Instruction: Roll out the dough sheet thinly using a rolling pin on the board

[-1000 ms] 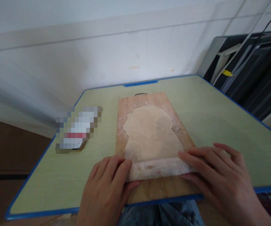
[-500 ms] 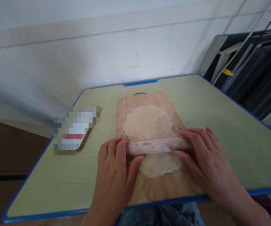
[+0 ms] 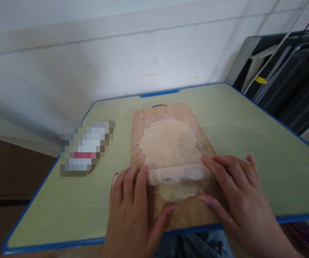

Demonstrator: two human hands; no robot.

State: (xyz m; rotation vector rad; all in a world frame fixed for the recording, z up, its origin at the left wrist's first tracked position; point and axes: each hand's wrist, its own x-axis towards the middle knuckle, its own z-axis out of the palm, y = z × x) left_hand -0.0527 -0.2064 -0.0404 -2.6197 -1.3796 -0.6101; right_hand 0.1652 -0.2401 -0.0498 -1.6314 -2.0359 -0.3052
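Note:
A thin, wide sheet of dough (image 3: 169,141) with a wavy edge lies on a wooden board (image 3: 160,113). Across its near part rests a flour-dusted rolling pin (image 3: 178,174), and dough shows on both sides of it. My left hand (image 3: 133,200) is on the pin's left end, fingers curled over it and thumb lowered over the board. At the right end, my right hand (image 3: 235,190) holds the pin with its fingertips, its thumb set apart on the near side. Both pin ends are hidden by the hands.
The board lies on a pale green table (image 3: 251,143) with a blue rim. To the left is a blurred-out flat object (image 3: 90,147). A white wall (image 3: 133,57) stands behind, and dark panels (image 3: 296,75) lean beyond the right edge.
The rolling pin has come a little nearer to me over the dough, with both hands on it. Both thumbs have moved back, farther from the pin.

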